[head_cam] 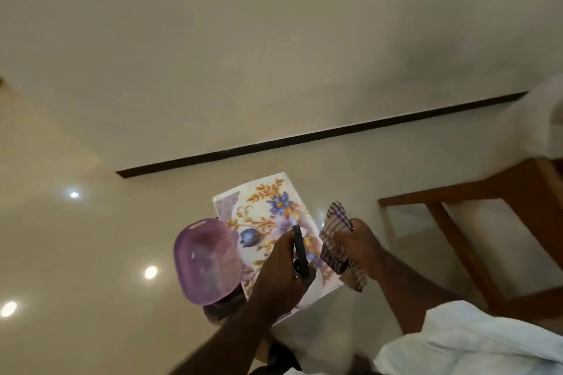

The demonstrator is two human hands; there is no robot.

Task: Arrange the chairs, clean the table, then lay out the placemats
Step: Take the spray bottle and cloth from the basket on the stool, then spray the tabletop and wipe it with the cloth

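**Both hands loaded, bench out of view**

We see the left hand (280, 268) with its fingers curled round a stack of flowered placemats (262, 207), a slim dark object (300, 250) pinned against the top mat under the same grip. What that object is, we cannot tell. The right hand (356, 240) has its fingers closed on a bunched checked cloth (335, 222), just beside the mats' right edge. A purple tub (204, 262) sits against the mats' left edge. How it is carried is hidden from us.

Everything hangs in the air over a glossy floor (91, 237). The mats' long axis runs away from the body, with the far end leaning slightly left. No bench top shows. A wooden frame (457, 192), chair or bench we cannot say, stands off to the right, so it lies on the cloth hand's side.

We judge that wiping comes first, and the right hand is the nearer one for it. The left hand's load wants setting down before any mat is laid out.
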